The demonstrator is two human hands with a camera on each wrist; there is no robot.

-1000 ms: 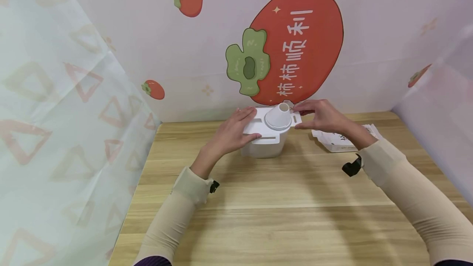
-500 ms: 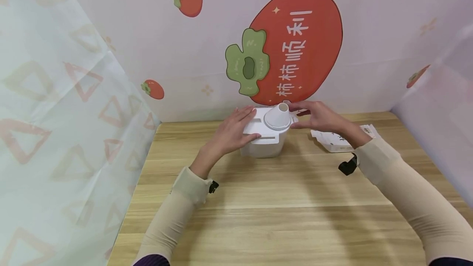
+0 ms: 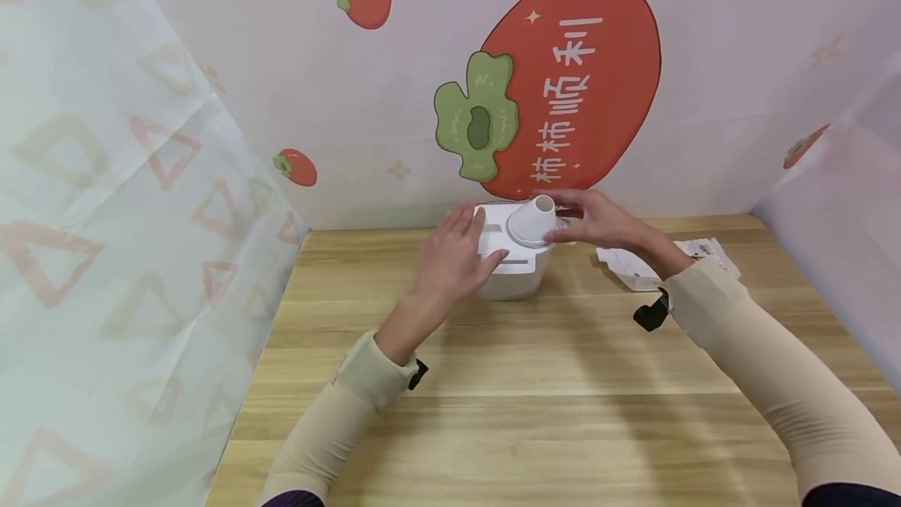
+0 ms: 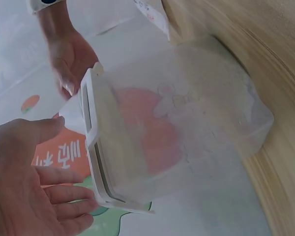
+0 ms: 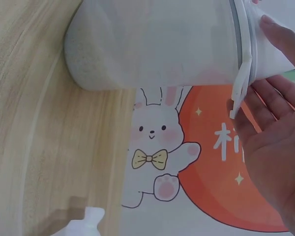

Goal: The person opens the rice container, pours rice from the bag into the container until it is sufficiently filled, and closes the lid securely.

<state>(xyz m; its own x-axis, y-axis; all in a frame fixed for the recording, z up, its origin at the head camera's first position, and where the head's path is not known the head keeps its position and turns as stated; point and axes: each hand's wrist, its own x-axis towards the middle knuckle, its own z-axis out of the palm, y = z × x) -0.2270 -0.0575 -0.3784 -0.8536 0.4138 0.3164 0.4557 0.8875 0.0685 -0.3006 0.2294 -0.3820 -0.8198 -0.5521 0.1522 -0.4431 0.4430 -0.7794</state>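
Observation:
A translucent plastic container [image 3: 512,285] stands on the table near the back wall. Its white lid [image 3: 497,239] has slots and carries a white funnel-shaped cone [image 3: 536,219], narrow end up. At the lid's left side my left hand [image 3: 454,257] has its fingers extended and thumb spread; in the left wrist view its fingertips [image 4: 86,194] are right by the lid's rim. My right hand [image 3: 598,219] wraps the cone from the right, thumb at the front of its base and fingers behind. The right wrist view shows that thumb [image 5: 273,27] against the cone's base ring.
A white printed packet [image 3: 637,268] lies on the wooden table [image 3: 563,413] to the right of the container. Behind rises a wall sheet [image 3: 366,116] printed with persimmons, close to the container. Another patterned sheet [image 3: 91,296] hangs at the left.
My right hand has slid left from the lid's right-hand tab onto the cone. My left hand, earlier resting flat on the lid, has turned more upright at its left edge. The container stays in place.

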